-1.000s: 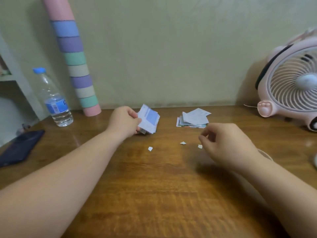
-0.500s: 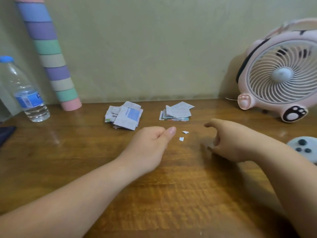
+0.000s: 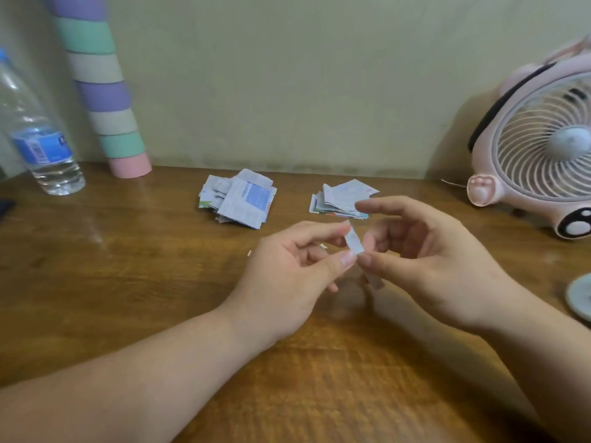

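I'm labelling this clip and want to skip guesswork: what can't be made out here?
All in the head view.
Paper scrap: print too small and blurred to read; the left hand pinches it.
Right hand: the scrap hides whether its fingers grip it.
Loose bit on the table: mostly behind the left hand.
Round object: cut off by the right edge.
Bottle: cap cut by the left edge.

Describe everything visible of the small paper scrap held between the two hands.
The small paper scrap is a pale bluish-white, roughly rectangular sliver, print unreadable. It stands tilted above the wooden table. The left hand pinches it, forefinger on top, thumb below; the right hand pinches its lower corner.
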Demonstrator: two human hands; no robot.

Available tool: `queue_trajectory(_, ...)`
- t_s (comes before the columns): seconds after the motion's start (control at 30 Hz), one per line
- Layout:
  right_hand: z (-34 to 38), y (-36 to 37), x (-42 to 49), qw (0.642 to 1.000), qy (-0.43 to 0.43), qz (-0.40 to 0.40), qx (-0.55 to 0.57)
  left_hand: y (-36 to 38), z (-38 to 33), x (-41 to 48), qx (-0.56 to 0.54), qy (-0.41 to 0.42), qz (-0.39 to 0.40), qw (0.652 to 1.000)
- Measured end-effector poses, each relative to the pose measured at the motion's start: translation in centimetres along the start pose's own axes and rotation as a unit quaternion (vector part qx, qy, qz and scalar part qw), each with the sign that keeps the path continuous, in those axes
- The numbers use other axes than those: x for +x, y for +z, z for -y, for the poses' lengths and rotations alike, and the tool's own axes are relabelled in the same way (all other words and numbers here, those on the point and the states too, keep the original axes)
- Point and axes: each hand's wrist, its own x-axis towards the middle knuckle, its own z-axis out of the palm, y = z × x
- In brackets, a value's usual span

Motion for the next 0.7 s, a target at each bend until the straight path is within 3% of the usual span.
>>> queue_trajectory(0.2, 0.6, 1.6, -0.5, 0.999, 0.028, -0.03, 0.023, -0.3, -0.1, 0.1, -0.017, -0.001, -0.014, 1.0)
queue_trajectory(0.4, 1.7, 2.2, -1.0, 0.984, 0.124, -0.003, 0.131, 0.0, -0.9, -0.4, -0.088, -0.026, -0.007, 0.996)
queue_trajectory(0.7, 2.0, 2.8, -1.2, 0.982, 0.117, 0.012, 0.151, 0.0, -1.2, -0.5, -0.126, -0.083, -0.017, 0.988)
